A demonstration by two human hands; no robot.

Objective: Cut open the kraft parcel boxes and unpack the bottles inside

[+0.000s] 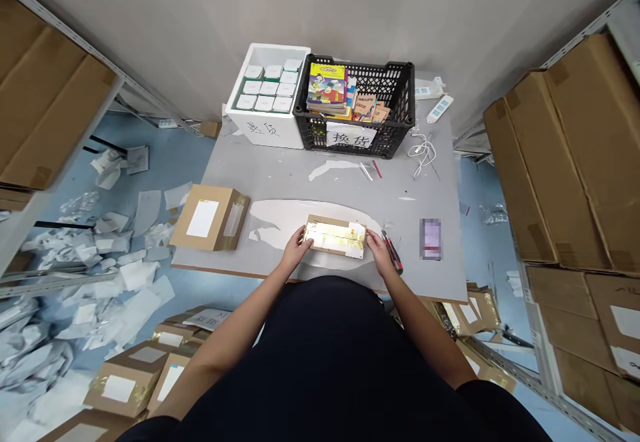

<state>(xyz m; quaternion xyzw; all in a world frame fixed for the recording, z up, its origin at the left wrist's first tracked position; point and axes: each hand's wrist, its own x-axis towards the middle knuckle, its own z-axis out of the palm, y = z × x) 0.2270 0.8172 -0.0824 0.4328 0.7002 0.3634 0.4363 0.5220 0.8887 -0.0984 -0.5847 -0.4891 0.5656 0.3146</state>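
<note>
A small flat cardboard box (333,237), with a white label and shiny clear tape across its top, is held just over the front of the table. My left hand (297,250) is closed on its left end, thumb on top. At the right end, the fingers of my right hand (379,251) grip the box's edge. Right beside that hand lies a red and black utility knife (393,253). Beneath the box, a pale worn patch (270,219) shows on the grey tabletop. The box's underside is hidden.
A larger cardboard box (205,219) stands at the table's left. Behind are a white foam bin (273,129) of small boxes and a black crate (395,105) of books. A blurred phone-like rectangle (431,239) lies right. Stacked boxes (545,169) and paper scraps (120,295) flank the table.
</note>
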